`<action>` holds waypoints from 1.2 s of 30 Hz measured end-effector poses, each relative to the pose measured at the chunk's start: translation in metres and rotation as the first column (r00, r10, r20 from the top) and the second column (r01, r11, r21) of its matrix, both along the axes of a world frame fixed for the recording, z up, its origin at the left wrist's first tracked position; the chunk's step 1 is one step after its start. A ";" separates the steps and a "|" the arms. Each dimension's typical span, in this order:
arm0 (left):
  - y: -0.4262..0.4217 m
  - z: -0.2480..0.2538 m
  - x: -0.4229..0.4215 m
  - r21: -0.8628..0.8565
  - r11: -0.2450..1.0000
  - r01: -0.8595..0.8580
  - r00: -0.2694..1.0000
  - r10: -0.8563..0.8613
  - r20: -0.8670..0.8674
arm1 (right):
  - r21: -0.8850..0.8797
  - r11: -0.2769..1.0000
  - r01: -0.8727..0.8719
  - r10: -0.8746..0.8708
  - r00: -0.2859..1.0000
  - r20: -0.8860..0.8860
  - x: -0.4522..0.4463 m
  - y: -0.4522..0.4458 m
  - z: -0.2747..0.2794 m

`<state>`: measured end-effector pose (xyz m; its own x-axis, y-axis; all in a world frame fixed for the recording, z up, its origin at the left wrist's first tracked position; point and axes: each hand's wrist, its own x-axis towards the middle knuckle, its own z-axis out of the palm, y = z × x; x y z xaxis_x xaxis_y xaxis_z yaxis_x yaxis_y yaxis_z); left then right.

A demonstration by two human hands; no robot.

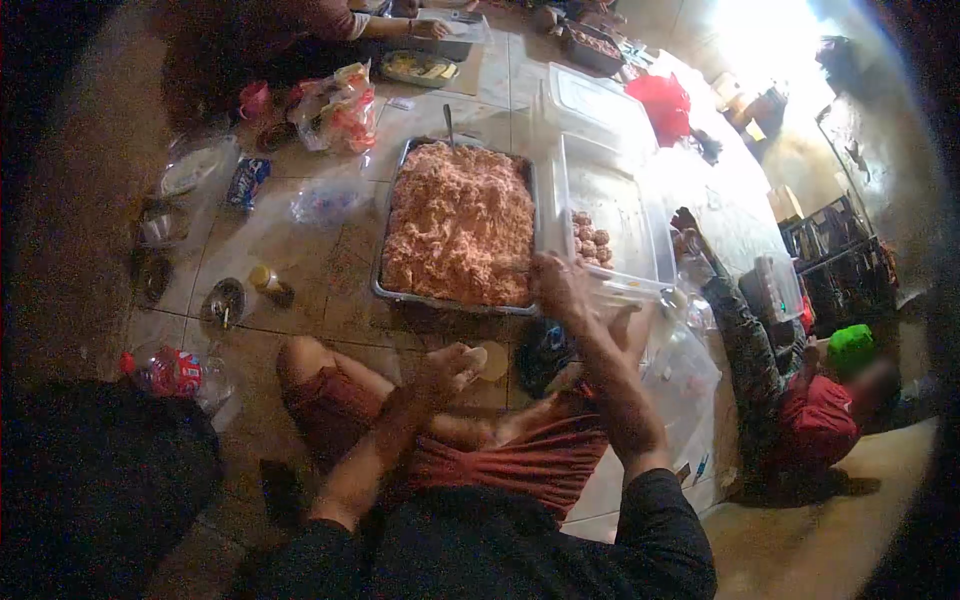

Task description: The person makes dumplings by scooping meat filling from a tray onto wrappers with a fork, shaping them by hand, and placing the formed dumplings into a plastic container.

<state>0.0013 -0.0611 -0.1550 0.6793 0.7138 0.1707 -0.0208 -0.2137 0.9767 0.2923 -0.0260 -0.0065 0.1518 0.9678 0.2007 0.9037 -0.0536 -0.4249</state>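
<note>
My left hand (455,372) is closed around a small pale, flat piece (477,356), perhaps a dough wrapper, above my crossed legs. Just past it is a pale round disc (495,362). My right hand (562,285) is at the lower right corner of a large metal tray (378,270), beside a clear plastic container (622,283). It is blurred, and I cannot make out its fingers. Pink ground meat mixture (460,225) fills the tray, with a spoon handle (449,122) standing at its far edge. Several meatballs (590,240) sit along the container's left side.
Across the floor a person's hand (432,29) is by another container. A dish (420,68), a plastic bag (340,110), a small jar (265,278), an ashtray (223,302) and a bottle (170,370) lie leftward. A person in red (815,420) is at right.
</note>
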 end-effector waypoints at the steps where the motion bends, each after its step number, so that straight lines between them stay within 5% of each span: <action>1: -0.002 0.029 0.000 0.220 0.973 -0.066 0.997 0.073 -0.027 | 0.088 0.996 -0.012 0.027 0.985 -0.170 0.004 0.005 -0.029; 2: -0.001 0.055 -0.001 0.432 0.893 -0.123 0.988 0.152 -0.034 | 0.145 0.989 -0.016 0.044 0.980 -0.192 0.004 0.007 -0.040; 3: -0.002 0.071 -0.004 0.437 0.892 -0.120 0.988 0.149 -0.033 | 0.092 0.996 -0.013 -0.008 0.975 0.223 -0.013 0.009 -0.017; 4: 0.001 0.073 -0.005 0.401 0.910 -0.102 0.990 0.131 -0.044 | 0.095 0.995 -0.010 -0.011 0.975 0.221 -0.018 0.006 0.006; 6: 0.004 0.050 -0.002 0.222 0.973 -0.063 0.997 0.073 -0.037 | -0.408 0.910 0.075 -0.233 0.906 -0.353 -0.025 0.002 0.047; 8: 0.003 0.013 0.002 -0.010 0.999 -0.044 0.999 0.045 0.023 | -0.344 0.936 0.070 -0.234 0.855 -0.462 -0.024 -0.005 0.052; 10: -0.004 0.024 0.001 -0.128 0.989 -0.069 0.996 0.076 0.048 | -0.099 0.985 0.140 -0.165 0.929 -0.331 -0.018 -0.010 0.048; 11: -0.007 0.041 -0.003 -0.151 0.984 -0.092 0.993 0.080 -0.087 | -0.217 0.966 0.141 -0.193 0.952 -0.239 -0.011 -0.006 0.053; 12: -0.004 0.032 -0.003 -0.147 0.985 -0.088 0.993 0.076 -0.089 | -0.214 0.966 0.145 -0.196 0.950 -0.243 -0.013 -0.006 0.054; 14: 0.007 -0.023 0.002 -0.300 0.953 0.046 0.999 -0.051 -0.008 | 0.074 0.973 0.220 -0.230 0.957 0.177 -0.022 -0.006 0.053; 15: 0.012 -0.052 0.006 -0.348 0.933 0.092 0.996 -0.090 0.021 | 0.078 0.972 0.222 -0.233 0.956 0.176 -0.027 -0.006 0.052; 18: 0.016 -0.092 0.012 -0.133 0.946 0.296 0.953 -0.301 -0.022 | 0.188 0.979 -0.072 -0.016 0.904 0.427 -0.043 -0.003 0.034; 20: 0.003 -0.053 0.008 0.099 0.990 0.104 0.992 -0.110 0.059 | 0.298 0.953 -0.059 0.046 0.998 0.050 -0.010 -0.009 0.003; 21: -0.001 -0.033 0.005 0.174 0.984 0.031 0.994 -0.048 0.094 | 0.105 0.992 -0.070 0.075 0.996 -0.041 0.014 -0.003 -0.028; 23: 0.003 -0.006 -0.001 -0.212 0.976 0.052 0.994 -0.031 0.103 | -0.116 0.987 -0.115 0.100 0.986 -0.130 -0.023 -0.020 0.054; 25: 0.010 0.013 -0.006 -0.416 0.900 0.131 0.976 -0.044 0.212 | -0.110 0.993 -0.040 0.009 0.962 -0.273 -0.026 -0.031 0.060; 27: 0.017 0.023 -0.005 -0.479 0.851 0.216 0.948 -0.065 0.311 | -0.114 0.993 0.038 -0.082 0.906 -0.416 -0.025 -0.039 0.054; 30: 0.033 0.040 0.003 -0.507 0.655 0.561 0.715 -0.073 0.696 | -0.048 0.995 0.082 -0.095 0.780 -0.618 -0.022 -0.045 0.043; 32: 0.039 0.109 0.010 -0.700 0.402 0.590 0.689 0.201 0.696 | 0.089 0.989 0.121 -0.039 0.780 -0.625 -0.028 -0.049 0.045; 34: 0.040 0.127 0.011 -0.528 0.816 0.234 0.809 0.137 0.571 | 0.088 0.982 0.166 -0.071 0.763 -0.643 -0.048 -0.057 0.073; 36: 0.069 0.142 0.020 -0.603 0.258 0.755 0.531 0.299 0.793 | 0.084 0.975 0.207 -0.100 0.742 -0.663 -0.062 -0.061 0.078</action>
<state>0.0210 0.0084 -0.0127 0.8339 0.5440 0.0928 -0.5482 0.8359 0.0261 0.2307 -0.0869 0.0714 0.4414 0.8878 0.1301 0.3879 -0.0581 -0.9199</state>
